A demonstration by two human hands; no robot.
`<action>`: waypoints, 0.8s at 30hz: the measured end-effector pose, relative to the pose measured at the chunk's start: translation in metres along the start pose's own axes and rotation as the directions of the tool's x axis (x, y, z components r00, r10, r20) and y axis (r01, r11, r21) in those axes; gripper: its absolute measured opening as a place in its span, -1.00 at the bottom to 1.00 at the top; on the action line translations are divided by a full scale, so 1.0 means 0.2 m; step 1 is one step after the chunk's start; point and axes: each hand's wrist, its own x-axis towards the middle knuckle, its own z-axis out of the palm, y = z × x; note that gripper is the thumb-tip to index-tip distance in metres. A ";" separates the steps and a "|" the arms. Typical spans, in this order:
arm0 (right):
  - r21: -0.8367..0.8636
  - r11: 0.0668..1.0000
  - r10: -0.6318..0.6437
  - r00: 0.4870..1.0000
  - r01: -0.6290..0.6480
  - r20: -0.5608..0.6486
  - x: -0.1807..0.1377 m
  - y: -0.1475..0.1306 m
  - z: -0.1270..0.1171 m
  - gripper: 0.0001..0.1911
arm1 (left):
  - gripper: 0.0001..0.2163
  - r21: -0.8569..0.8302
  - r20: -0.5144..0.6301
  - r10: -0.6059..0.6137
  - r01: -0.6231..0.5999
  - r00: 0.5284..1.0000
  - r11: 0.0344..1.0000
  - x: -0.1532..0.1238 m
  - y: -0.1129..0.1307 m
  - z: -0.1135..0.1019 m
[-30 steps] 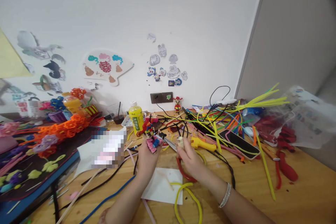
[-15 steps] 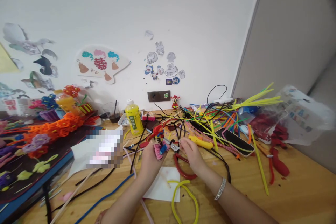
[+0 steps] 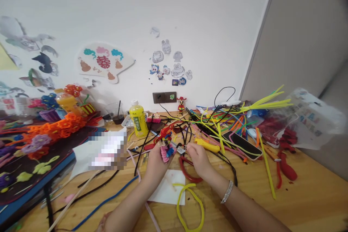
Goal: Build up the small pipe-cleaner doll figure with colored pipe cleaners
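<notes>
My left hand [image 3: 157, 162] is closed around a small pipe-cleaner figure [image 3: 164, 153] with a pink base, blue and black parts and a red top, tilted a little. Close to its right, my right hand [image 3: 199, 159] is closed with thumb and fingertips pinched together; what they hold, if anything, is too small to make out. Between the hands lie red-handled pliers [image 3: 187, 177], their metal head close to the right fingertips. Below sit a white sheet of paper [image 3: 169, 194] and a loop of yellow pipe cleaner [image 3: 202, 210] on the wooden table [image 3: 231, 210].
A yellow-handled tool [image 3: 208, 145] lies right of my hands. Beyond it are a phone [image 3: 244, 146] and heaped pipe cleaners [image 3: 214, 123]. A yellow drink bottle [image 3: 138, 119] stands behind left. Orange pipe-cleaner flowers [image 3: 59, 127] fill the left side. A plastic bag [image 3: 312, 123] sits right.
The view has shifted slightly. Within the left hand the figure stands a bit more upright, its red top fanned out more clearly. The right hand remains pinched beside it.
</notes>
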 end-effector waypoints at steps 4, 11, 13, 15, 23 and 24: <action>-0.027 1.000 0.005 1.000 -0.005 0.009 0.00 -0.01 0.00 -0.68 | -0.95 -0.007 0.006 -0.012 0.012 1.000 1.000 0.00 0.00 0.00; -0.036 0.999 0.013 1.000 -0.013 0.005 0.00 0.00 0.00 -0.66 | -0.95 -0.001 0.018 -0.008 0.008 1.000 1.000 0.00 -0.01 0.00; -0.036 0.999 0.004 1.000 -0.004 0.002 0.00 -0.01 0.00 -0.66 | -0.96 0.002 0.029 -0.010 0.010 1.000 1.000 0.00 -0.01 0.01; -0.045 0.999 -0.004 1.000 0.004 0.004 0.00 -0.01 -0.01 -0.67 | -0.96 0.002 0.037 -0.014 0.014 0.999 1.000 0.00 -0.02 0.01; -0.025 0.999 0.027 1.000 -0.027 -0.001 0.01 -0.01 -0.01 -0.68 | -0.94 -0.010 0.037 -0.002 0.003 0.999 1.000 0.00 -0.02 0.01; -0.013 0.999 0.041 0.999 -0.041 -0.005 0.01 -0.01 -0.01 -0.68 | -0.95 -0.011 0.041 -0.001 0.001 0.999 1.000 0.00 -0.02 0.01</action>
